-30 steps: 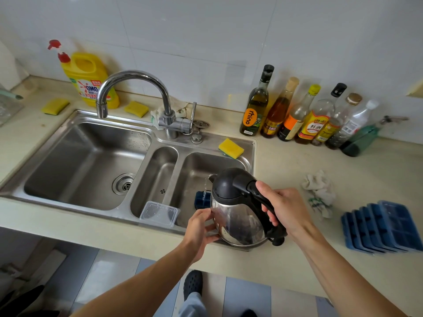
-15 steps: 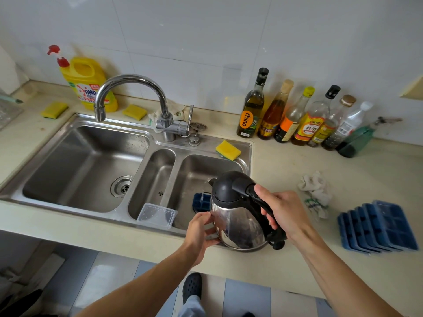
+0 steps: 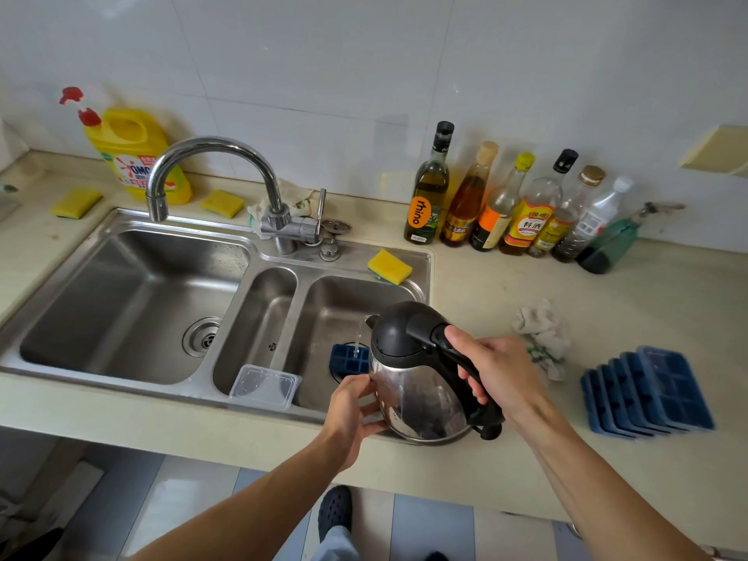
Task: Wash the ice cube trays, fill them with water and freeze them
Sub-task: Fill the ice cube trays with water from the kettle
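My right hand [image 3: 491, 372] grips the black handle of a steel kettle [image 3: 417, 394] held over the front edge of the right sink basin [image 3: 344, 301]. My left hand [image 3: 352, 406] presses against the kettle's lower left side. The kettle tips left, and a thin stream of water falls from its spout onto a blue ice cube tray [image 3: 348, 358] lying in that basin; the kettle hides most of the tray. A stack of several blue ice cube trays [image 3: 647, 392] rests on the counter to the right.
A clear plastic container [image 3: 265, 386] sits on the sink's front rim by the narrow middle basin. The faucet [image 3: 214, 168] points over the large left basin. Yellow sponges [image 3: 389, 266], a detergent jug [image 3: 135, 155], a row of bottles [image 3: 506, 204] and a crumpled cloth [image 3: 542, 338] stand around.
The kettle has tilted slightly further left, and a stream of water now shows at its spout. Both hands keep their hold.
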`<state>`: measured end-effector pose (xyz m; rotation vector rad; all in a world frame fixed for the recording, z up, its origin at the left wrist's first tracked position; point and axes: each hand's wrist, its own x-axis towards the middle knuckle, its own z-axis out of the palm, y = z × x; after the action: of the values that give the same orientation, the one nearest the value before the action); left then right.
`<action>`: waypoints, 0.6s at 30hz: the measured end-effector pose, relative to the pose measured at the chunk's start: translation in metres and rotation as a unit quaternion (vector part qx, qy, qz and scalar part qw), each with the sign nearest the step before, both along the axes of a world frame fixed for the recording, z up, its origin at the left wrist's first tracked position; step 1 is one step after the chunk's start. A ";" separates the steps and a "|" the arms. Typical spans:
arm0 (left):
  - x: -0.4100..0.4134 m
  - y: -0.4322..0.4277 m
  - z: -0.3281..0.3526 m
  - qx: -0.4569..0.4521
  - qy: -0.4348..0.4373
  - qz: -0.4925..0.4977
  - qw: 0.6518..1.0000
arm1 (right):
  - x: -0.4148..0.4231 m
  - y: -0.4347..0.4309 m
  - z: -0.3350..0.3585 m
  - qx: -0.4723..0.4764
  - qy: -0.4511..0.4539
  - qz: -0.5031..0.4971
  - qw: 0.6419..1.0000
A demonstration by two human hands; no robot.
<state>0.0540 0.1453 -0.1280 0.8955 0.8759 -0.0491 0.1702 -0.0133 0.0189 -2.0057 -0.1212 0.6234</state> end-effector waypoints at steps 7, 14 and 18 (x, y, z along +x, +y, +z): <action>0.001 -0.003 0.002 -0.004 0.005 0.001 1.000 | -0.001 -0.004 0.003 -0.004 -0.007 -0.004 1.000; 0.002 -0.005 0.002 0.000 0.010 0.002 1.000 | -0.003 -0.006 0.003 -0.002 -0.006 -0.008 1.000; 0.004 -0.005 0.004 0.004 0.014 -0.001 1.000 | -0.003 -0.006 0.005 0.008 -0.004 -0.015 1.000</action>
<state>0.0578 0.1400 -0.1238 0.9043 0.9028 -0.0603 0.1671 -0.0195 0.0240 -1.9914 -0.0998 0.5945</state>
